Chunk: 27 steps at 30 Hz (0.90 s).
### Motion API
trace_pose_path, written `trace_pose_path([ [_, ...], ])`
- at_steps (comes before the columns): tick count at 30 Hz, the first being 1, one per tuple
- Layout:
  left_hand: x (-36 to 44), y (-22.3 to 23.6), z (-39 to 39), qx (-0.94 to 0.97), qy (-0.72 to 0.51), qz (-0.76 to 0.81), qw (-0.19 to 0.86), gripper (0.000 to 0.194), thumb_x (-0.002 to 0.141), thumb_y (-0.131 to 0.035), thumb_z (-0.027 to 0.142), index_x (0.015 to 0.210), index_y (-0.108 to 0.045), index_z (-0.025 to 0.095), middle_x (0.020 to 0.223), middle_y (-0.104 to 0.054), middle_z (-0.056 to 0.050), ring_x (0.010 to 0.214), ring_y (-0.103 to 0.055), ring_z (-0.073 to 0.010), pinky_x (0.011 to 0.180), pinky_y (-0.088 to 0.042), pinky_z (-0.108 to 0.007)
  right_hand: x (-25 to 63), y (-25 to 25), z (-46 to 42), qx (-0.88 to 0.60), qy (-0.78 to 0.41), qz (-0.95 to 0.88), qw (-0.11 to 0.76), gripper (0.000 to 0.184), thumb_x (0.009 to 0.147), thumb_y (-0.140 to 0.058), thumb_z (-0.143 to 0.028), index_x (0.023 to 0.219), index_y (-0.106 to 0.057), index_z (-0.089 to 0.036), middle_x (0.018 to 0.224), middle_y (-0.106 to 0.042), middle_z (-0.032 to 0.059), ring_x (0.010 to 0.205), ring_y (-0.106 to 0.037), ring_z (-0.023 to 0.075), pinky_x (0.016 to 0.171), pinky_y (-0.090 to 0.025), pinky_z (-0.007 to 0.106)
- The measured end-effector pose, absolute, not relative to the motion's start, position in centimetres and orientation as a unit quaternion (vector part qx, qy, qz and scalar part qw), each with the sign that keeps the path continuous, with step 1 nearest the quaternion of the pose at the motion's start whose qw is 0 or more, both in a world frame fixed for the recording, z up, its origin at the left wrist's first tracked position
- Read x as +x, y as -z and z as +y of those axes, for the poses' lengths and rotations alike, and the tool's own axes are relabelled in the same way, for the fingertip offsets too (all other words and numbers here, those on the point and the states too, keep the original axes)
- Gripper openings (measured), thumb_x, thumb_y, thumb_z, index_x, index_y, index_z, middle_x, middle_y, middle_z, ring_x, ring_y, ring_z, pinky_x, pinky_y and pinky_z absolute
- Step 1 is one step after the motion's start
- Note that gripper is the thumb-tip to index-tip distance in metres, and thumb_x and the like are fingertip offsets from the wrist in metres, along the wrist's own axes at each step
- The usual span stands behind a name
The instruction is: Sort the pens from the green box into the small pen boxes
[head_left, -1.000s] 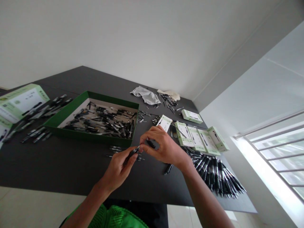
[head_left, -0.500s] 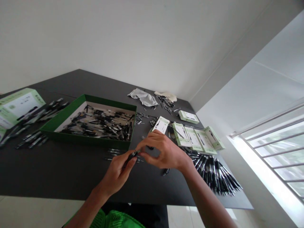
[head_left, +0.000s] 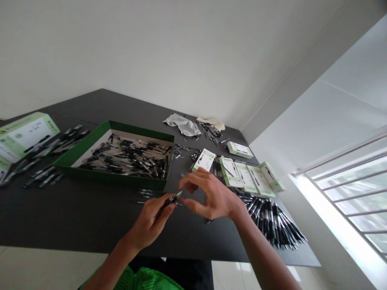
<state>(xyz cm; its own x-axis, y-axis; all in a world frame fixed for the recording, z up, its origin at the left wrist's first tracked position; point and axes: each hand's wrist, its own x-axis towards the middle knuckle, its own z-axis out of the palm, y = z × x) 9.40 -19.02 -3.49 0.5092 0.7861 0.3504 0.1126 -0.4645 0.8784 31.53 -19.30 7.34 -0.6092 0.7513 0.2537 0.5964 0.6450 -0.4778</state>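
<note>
Left hand (head_left: 148, 219) closed on a black pen (head_left: 169, 201), barrel held in the fingers, tip angled up toward the right hand (head_left: 213, 197). Right hand open and curled, its fingers (head_left: 193, 178) arched, thumb and forefinger apart, just beside the pen tip and apparently not touching it; nothing visible between them. Both forearms reach in over the near edge of the table (head_left: 90, 231), hands raised above its surface.

Layout at this moment: the green tray (head_left: 105, 178) holds a large heap of black-and-clear pen parts (head_left: 136, 161). A fanned pile of black pens (head_left: 272, 221) lies on the right. Beyond the right hand stand a row of green-and-white pen boxes (head_left: 246, 179) and a white card (head_left: 204, 160). More pens (head_left: 45, 147) lie left of the tray, beside a large green-and-white carton (head_left: 24, 135). Small loose pen parts (head_left: 181, 151) lie between tray and card; slim pen pieces (head_left: 148, 195) lie just past the left hand. Grey cloth (head_left: 183, 125) at the far side.
</note>
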Motion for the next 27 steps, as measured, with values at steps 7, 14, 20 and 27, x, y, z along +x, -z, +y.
trace_pose_path([
  [7,9.6,3.4,-19.1,0.768,-0.401,0.273,0.418,0.031,0.105,-0.049,0.031,0.114,-0.074,0.015,0.068,-0.064,0.001,0.056,-0.056,-0.013,0.059,-0.045,-0.021,30.9,-7.0,-18.9,-0.349,-0.16,-0.896,0.223,0.005,0.096,-0.064,-0.023,0.093,-0.063,-0.02,0.083,-0.07,0.0002,0.078,-0.059,0.0157,0.08,-0.04,0.033],
  [14,9.6,3.6,-19.2,0.769,-0.407,0.275,0.41,0.03,0.106,-0.05,0.031,0.116,-0.075,0.016,0.074,-0.071,0.0,0.059,-0.063,-0.0138,0.062,-0.049,-0.021,30.7,-7.5,-19.0,-0.353,-0.151,-0.903,0.19,0.005,0.086,-0.06,-0.021,0.084,-0.055,-0.02,0.078,-0.062,-0.0007,0.073,-0.053,0.0153,0.077,-0.035,0.034],
  [20,9.6,3.9,-19.3,0.779,-0.409,0.267,0.392,0.033,0.105,-0.052,0.034,0.119,-0.075,0.016,0.078,-0.077,-0.005,0.069,-0.072,-0.0183,0.069,-0.056,-0.023,30.3,-7.1,-18.8,-0.331,-0.154,-0.909,0.2,0.018,0.084,-0.057,-0.015,0.071,-0.047,-0.022,0.067,-0.055,-0.0032,0.067,-0.046,0.0136,0.071,-0.033,0.032],
  [27,9.5,4.1,-19.5,0.789,-0.398,0.257,0.39,0.031,0.104,-0.053,0.032,0.121,-0.076,0.018,0.084,-0.08,-0.006,0.072,-0.074,-0.0183,0.071,-0.057,-0.023,30.5,-6.8,-19.0,-0.321,-0.145,-0.918,0.182,0.028,0.096,-0.05,-0.026,0.068,-0.047,-0.022,0.061,-0.053,-0.0025,0.063,-0.043,0.0146,0.072,-0.031,0.035],
])
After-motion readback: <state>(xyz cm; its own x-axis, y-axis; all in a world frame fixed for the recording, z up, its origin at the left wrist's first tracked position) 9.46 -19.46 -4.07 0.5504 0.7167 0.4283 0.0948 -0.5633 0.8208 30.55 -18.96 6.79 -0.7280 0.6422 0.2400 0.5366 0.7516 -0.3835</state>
